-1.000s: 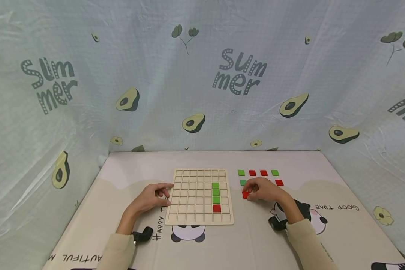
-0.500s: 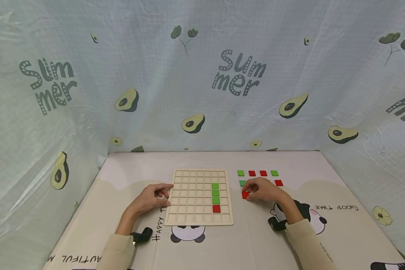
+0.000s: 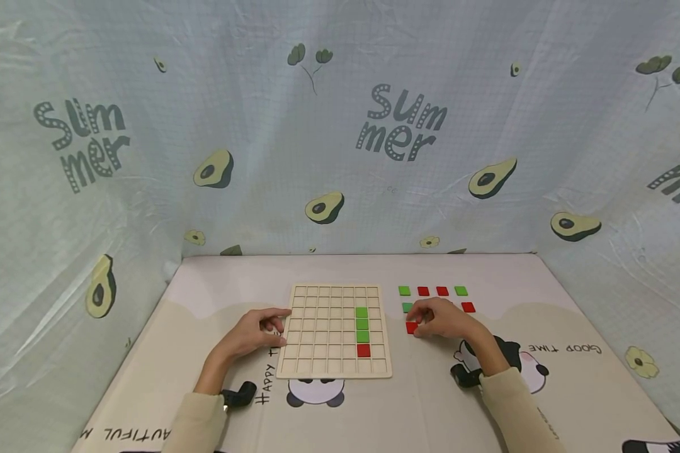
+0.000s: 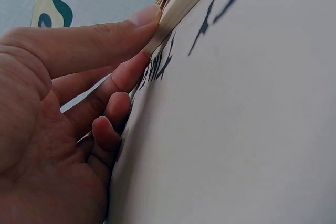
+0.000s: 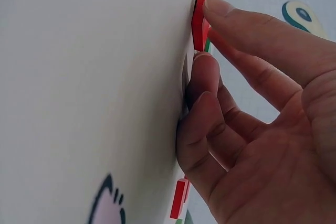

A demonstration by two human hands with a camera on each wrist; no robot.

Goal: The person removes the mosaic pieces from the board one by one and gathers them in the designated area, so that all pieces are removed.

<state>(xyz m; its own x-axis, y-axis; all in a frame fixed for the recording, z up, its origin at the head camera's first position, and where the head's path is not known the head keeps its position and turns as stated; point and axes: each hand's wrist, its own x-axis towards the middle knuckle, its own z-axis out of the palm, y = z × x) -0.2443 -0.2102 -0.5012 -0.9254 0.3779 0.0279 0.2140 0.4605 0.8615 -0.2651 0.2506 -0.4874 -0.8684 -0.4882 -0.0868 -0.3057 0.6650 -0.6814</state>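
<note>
Right wrist: we're seeing right hand [image 5: 281, 158] touching red square hard-looking tile [image 5: 198, 24] right of pale wooden grid board [image 3: 324, 338], pinch unclear; left hand [image 3: 250, 331] touching board edge, unclenched. Tile likely handling light, stiff; we're favouring edges.
</note>
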